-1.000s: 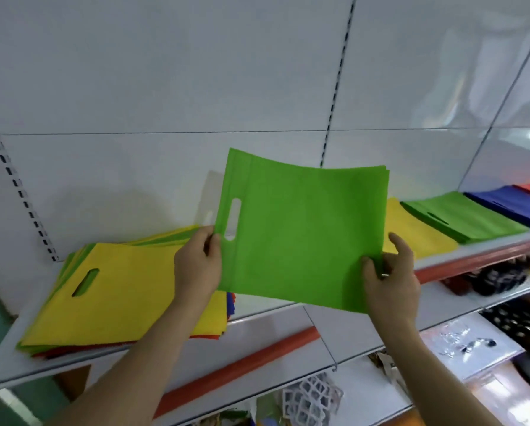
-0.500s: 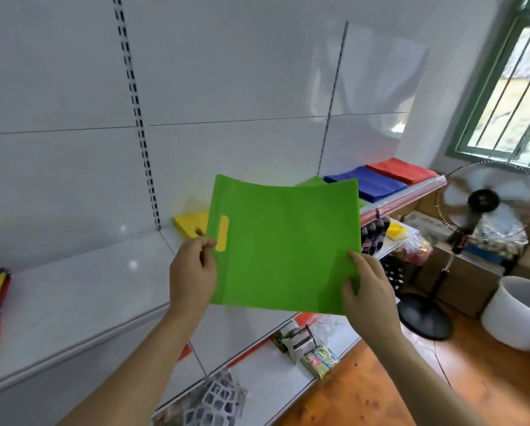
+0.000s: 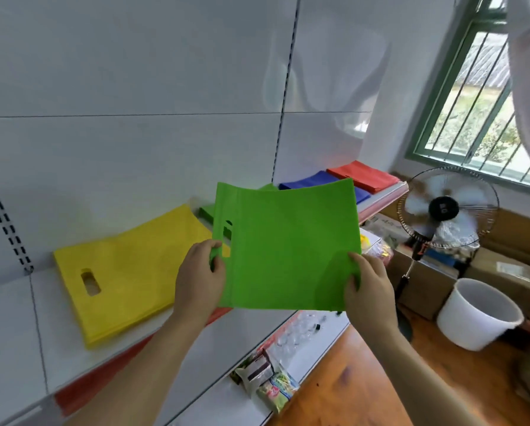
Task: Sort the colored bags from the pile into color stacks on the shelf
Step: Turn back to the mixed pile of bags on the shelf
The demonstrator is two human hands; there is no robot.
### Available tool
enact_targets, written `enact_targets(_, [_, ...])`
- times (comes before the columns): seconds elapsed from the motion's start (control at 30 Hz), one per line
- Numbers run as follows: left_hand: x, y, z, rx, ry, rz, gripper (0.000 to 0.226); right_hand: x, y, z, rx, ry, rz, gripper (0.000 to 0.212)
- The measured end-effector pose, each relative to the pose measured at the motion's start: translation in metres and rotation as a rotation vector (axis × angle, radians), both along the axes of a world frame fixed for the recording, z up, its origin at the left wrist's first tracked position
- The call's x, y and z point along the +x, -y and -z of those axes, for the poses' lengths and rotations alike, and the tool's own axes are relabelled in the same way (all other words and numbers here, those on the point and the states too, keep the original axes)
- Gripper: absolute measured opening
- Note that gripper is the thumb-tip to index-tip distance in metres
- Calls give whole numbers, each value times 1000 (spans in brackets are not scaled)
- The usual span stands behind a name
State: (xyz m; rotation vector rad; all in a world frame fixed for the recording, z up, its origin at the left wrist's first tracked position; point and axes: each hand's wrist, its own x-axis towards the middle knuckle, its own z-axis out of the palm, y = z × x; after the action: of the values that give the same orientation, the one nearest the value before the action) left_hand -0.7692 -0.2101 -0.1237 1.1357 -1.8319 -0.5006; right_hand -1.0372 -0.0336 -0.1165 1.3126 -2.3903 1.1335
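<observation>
Up behind both hands runs the white shelf (image 3: 8, 327), the largest thing here, slanting away to the right. On it, left of the left hand, lies the yellow stack (image 3: 134, 265), flat, its long axis running along the shelf and its handle slot toward the near left end. Beyond the hands, mostly hidden by the held bag, sits a green stack (image 3: 207, 212); further right along the shelf come a blue stack (image 3: 313, 182) and a red stack (image 3: 362, 176).

Between the hands, held in the air just in front of the shelf edge, is the green bag (image 3: 288, 250). It stands nearly upright, face toward the camera, slightly bowed, long axis roughly level, its handle slot at the left end. The left hand (image 3: 200, 282) pinches that left edge just below the slot. The right hand (image 3: 368, 290) pinches the lower right corner, thumb on the front face. Each grip is closed on the bag.
</observation>
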Motion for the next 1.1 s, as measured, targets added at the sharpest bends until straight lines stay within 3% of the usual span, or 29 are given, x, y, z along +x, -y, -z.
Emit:
enact_targets(0.43, [-87, 95, 3, 105, 174, -127, 35, -105, 161, -19, 178, -81, -121, 66])
enact_targets(0.83, [-147, 107, 16, 222, 413, -518, 37, -188, 298, -5, 397, -128, -470, 51])
enact_targets(1.1, [-163, 107, 23, 303, 628, -588, 43, -196, 326, 23, 545, -246, -602, 48])
